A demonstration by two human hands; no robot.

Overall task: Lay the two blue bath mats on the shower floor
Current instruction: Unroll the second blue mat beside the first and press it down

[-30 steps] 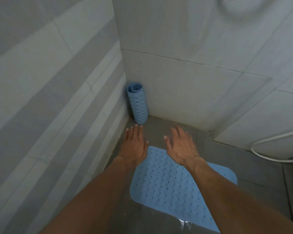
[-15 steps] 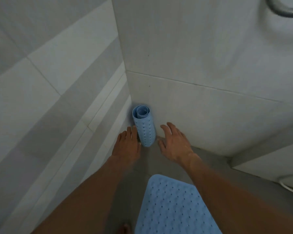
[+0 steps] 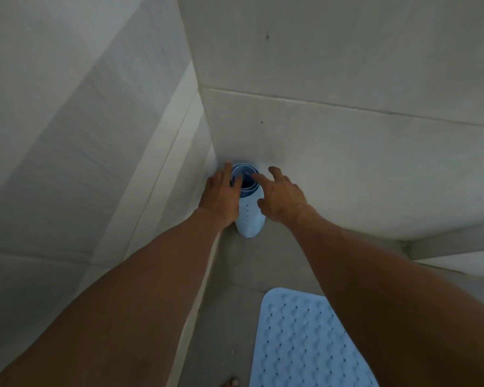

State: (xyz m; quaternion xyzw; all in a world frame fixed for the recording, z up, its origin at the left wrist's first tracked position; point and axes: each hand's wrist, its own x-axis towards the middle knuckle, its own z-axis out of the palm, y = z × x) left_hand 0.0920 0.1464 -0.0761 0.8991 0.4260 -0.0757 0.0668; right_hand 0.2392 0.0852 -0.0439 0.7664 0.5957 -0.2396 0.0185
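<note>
Left hand point(image 3: 221, 198): fingers straight, flanking the rolled mat point(image 3: 248, 216). Right hand point(image 3: 281, 196): spread, not gripping. I am aiming to close evenly, lifting it upright.

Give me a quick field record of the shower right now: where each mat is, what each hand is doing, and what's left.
rolled mat: stands upright in the wall corner, still rolled
flat mat: spread on the shower floor, lower right of view
left hand: against the roll's left side near its top, fingers fairly straight
right hand: over the roll's right side, fingers spread, forefinger at the rim; firm grip not evident
remaining: second mat not yet unrolled or laid
</note>
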